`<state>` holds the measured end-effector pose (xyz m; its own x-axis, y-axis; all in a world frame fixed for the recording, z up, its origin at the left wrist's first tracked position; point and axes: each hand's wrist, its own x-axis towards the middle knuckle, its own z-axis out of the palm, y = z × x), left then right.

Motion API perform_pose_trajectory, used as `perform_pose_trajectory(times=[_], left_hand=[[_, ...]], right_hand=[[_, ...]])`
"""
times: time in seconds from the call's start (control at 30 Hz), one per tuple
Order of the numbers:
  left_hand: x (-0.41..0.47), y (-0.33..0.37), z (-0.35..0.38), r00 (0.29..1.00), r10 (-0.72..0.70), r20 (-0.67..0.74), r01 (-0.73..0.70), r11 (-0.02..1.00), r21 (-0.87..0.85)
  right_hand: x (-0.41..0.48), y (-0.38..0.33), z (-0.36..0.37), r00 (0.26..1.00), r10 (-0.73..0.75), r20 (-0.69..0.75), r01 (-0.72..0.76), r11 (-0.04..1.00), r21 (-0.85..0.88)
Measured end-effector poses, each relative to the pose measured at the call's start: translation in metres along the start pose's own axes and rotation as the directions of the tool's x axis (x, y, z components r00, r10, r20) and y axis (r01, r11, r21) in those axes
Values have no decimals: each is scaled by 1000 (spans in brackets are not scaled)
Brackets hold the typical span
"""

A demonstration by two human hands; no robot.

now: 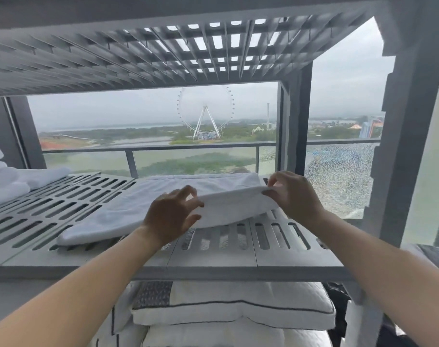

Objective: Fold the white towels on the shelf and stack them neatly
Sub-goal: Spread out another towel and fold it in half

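One wide-angle camera, worn on the person's head, faces forward and slightly down, close to the slotted shelf (pixel 213 262). The left hand (pixel 170 219) and right hand (pixel 296 196) sit mid-frame. The window (pixel 138 116) lies beyond, though how far is hard to judge.

Linen storage in a high-rise room, hotel-like: grey slotted shelf rack (pixel 63 209) stands against a big window (pixel 138 113). Folded white towels (pixel 3 176) at the rack's left end, piped pillows (pixel 238 311) on the tier beneath, balcony railing (pixel 150 147) and ferris wheel (pixel 205 113) far behind it
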<state>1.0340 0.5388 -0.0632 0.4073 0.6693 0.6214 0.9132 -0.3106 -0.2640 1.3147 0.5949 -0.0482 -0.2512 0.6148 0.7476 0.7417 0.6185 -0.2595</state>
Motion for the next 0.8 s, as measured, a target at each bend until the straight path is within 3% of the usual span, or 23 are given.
perform_pose_trajectory(times=[0.13,0.3,0.47,0.6,0.8], left_hand=[[-2,12,5,997,-19,70,11,993,118],[1,20,6,1000,4,-15,-1,986,165],[-5,18,8,994,41,-99,-31,994,106],[-12,15,8,988,86,-126,-80,996,50],[-22,19,2,978,164,-127,-165,986,7]], right_hand=[[-6,0,5,999,-12,38,12,1000,15],[-16,4,11,997,-66,37,70,989,-133],[-23,-4,14,976,-217,37,218,930,-296],[-24,-14,22,960,-193,204,254,908,-335],[-24,-22,34,955,-185,234,261,899,-352]])
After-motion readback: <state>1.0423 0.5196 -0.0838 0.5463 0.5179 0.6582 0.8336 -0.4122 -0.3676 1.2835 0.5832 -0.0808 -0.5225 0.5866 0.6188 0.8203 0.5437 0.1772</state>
